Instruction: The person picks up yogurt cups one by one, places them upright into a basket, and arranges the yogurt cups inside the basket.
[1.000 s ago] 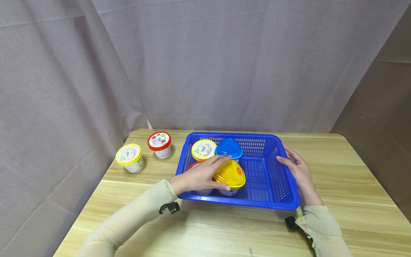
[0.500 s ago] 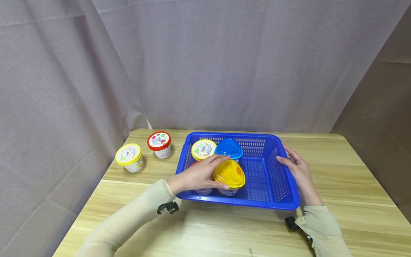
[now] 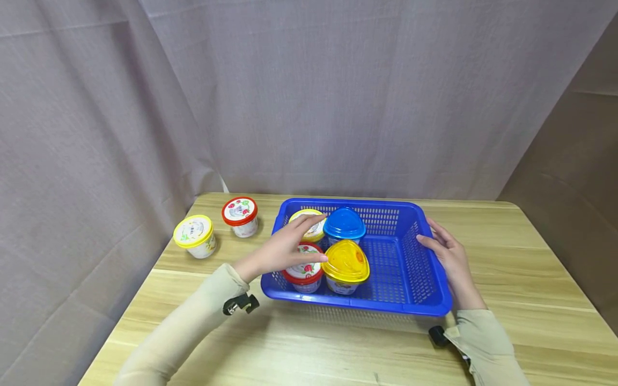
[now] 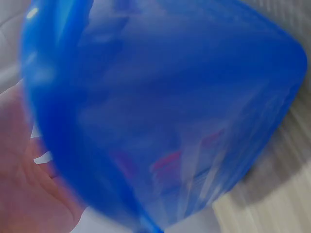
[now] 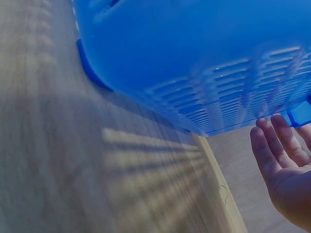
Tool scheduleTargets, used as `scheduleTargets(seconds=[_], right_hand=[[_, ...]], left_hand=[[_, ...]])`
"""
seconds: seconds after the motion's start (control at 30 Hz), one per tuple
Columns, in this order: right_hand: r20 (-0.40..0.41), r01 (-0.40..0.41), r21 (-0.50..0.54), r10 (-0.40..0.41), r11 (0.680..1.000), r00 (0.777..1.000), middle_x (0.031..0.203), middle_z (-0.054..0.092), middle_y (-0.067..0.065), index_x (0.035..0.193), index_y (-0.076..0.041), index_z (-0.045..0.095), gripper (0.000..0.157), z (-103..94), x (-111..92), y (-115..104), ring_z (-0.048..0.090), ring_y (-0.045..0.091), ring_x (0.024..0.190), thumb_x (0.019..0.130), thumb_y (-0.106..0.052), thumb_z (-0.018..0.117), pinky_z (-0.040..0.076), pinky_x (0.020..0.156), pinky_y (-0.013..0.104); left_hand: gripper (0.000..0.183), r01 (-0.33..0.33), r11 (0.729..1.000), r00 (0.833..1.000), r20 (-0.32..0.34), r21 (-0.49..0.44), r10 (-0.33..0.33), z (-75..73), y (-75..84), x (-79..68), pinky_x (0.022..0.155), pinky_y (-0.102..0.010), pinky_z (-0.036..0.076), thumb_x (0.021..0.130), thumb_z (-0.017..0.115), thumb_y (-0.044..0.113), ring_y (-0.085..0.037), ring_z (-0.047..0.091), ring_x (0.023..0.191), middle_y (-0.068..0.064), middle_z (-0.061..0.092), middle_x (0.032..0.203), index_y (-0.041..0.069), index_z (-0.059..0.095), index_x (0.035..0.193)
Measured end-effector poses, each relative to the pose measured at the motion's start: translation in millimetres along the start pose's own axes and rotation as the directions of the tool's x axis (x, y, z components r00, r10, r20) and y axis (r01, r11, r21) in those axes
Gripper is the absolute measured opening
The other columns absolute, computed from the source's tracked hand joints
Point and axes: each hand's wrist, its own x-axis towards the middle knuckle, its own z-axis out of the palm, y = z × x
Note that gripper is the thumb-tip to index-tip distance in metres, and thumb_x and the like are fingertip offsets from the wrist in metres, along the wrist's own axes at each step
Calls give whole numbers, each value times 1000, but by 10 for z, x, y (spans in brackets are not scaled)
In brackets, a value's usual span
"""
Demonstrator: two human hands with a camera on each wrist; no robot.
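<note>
My left hand point(image 3: 282, 247), thumb and fingers spread apart, hovers over the left part of a blue plastic basket point(image 3: 393, 308). Below it stands a red-lidded cup point(image 3: 307, 284); the thumb tip overlaps the edge of a tub with a yellow triangular lid point(image 3: 345, 262). Behind, partly covered by the fingers, is a yellow-lidded cup point(image 3: 316, 228) beside a tub with a blue triangular lid point(image 3: 345, 224). My right hand point(image 3: 449, 260) holds the basket's right rim, thumb inside and fingers outside. In the right wrist view, those fingertips point(image 5: 260, 138) lie against the slotted wall.
Outside the basket, at the table's left, stand another red-lidded cup point(image 3: 240, 214) and another yellow-lidded cup point(image 3: 195, 236). The wooden table point(image 3: 521, 279) ends at a grey curtain point(image 3: 338, 96) behind. A brown panel point(image 3: 574, 161) stands at the right.
My left hand has let go of the yellow-lidded tub and moved left and slightly up, uncovering the red-lidded cup in the basket. My right hand stays on the rim.
</note>
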Motion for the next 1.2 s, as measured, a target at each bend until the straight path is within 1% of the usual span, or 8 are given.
scheduleTargets(seconds=[0.17,0.4,0.5,0.57,0.67,0.77,0.97,1.2], right_hand=[[2,5,11,-5,1000,1000,112,65,-16,157,-16,38,74,6,-4,-2,69,6,88,93,-18,75,59,71,26],[2,21,4,-21,1000,1000,109,67,-15,155,-15,41,72,28,-8,-9,69,6,86,92,-17,76,59,70,25],[-1,21,-2,-21,1000,1000,109,67,-15,155,-15,41,72,28,-12,-10,69,6,85,92,-18,76,59,70,25],[-4,19,-6,-19,1000,1000,108,67,-14,156,-16,41,72,24,-12,-10,69,6,85,92,-18,76,59,70,25],[-8,15,-12,-15,1000,1000,108,66,-14,156,-15,40,73,17,-6,-9,69,5,85,93,-18,75,59,70,25],[-14,11,-17,-11,1000,1000,107,66,-15,156,-15,39,73,12,1,-5,68,5,85,93,-18,75,58,70,24],[-15,6,-4,-6,1000,1000,107,66,-14,156,-15,40,73,17,-4,-3,68,5,85,92,-18,76,58,70,24],[-7,4,9,-4,1000,1000,108,67,-15,156,-15,39,74,25,-6,-14,69,5,86,92,-18,76,59,70,25]], left_hand=[[89,48,999,996,-72,-20,-49,-167,-72,-84,113,-46,37,87,78,47,-25,41,140,-8,40,155,16,33,158],[90,144,989,979,-139,-22,-146,-381,-201,-271,112,-50,37,86,77,50,-26,42,139,-8,43,153,19,34,158],[90,171,985,970,-167,-35,-175,-457,-260,-346,101,-49,46,86,76,53,-26,54,121,-9,50,144,21,32,159],[90,182,982,964,-190,-43,-187,-507,-295,-395,99,-49,46,87,75,53,-26,54,115,-9,50,143,21,31,159],[90,201,977,950,-229,-69,-212,-582,-347,-472,100,-52,45,87,75,51,-28,52,119,-10,48,144,22,31,159],[89,215,973,936,-266,-87,-231,-647,-410,-546,111,-56,36,88,76,48,-29,39,140,-10,40,155,20,31,159],[88,254,961,893,-356,-109,-277,-766,-559,-709,106,-59,40,86,80,39,-33,44,134,-16,43,149,18,34,158],[87,308,950,849,-434,-56,-301,-915,-781,-925,112,-59,30,86,82,27,-38,37,140,-20,42,151,5,35,156]])
